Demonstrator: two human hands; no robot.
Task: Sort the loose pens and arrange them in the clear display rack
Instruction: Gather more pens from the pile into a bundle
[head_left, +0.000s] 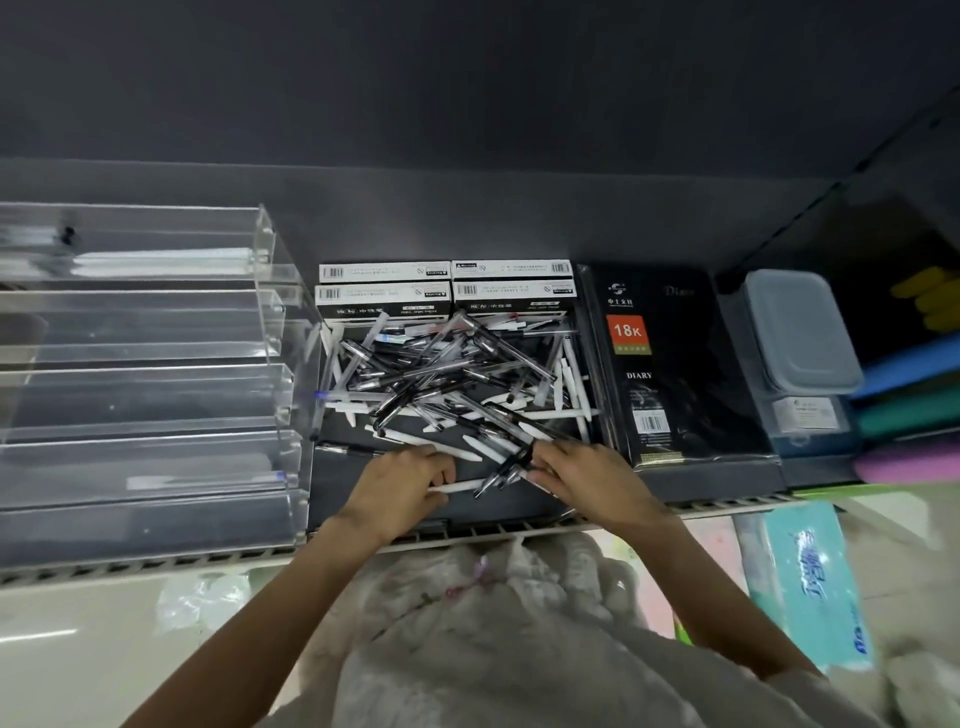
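From the head camera, a heap of loose pens (452, 384), black-and-clear ones tangled with white ones, lies on the dark shelf (363, 499) at centre, with the clear display rack (150, 384) just beside it at nine o'clock, holding a few pens on its tiers. At six o'clock of the heap the left hand (400, 488) has its fingers curled around a white pen (460, 486), while the right hand (587, 480) pinches a small bundle of black pens (506, 470). Four pen boxes (447, 288) stand at twelve o'clock and a black diary (670, 364) at three o'clock.
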